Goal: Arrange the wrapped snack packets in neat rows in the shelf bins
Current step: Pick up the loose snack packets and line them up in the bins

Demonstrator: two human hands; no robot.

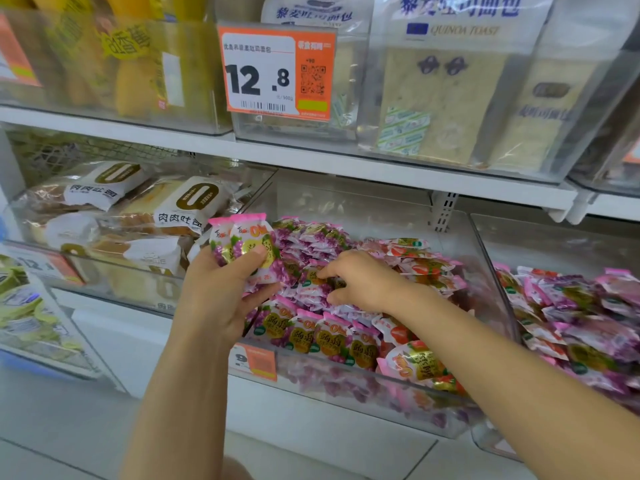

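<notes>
I see my left grip (221,296) clasping a stack of grape packets (244,245) above the clear bin (462,237), while my right grip (360,282) pinches a purple packet (313,287) in the pile.

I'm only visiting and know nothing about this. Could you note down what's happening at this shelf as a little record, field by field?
place: shop shelves with clear bins
left hand: holds a stack of grape packets upright over the bin's left end
right hand: reaches into the middle bin, fingers and thumb curled round loose packets in the pile
front row: grape packets standing side by side, faces forward
right part of bin: red-fruit packets, heaped
bin to the left: wrapped bread
price tag above: reads 12.8
</notes>
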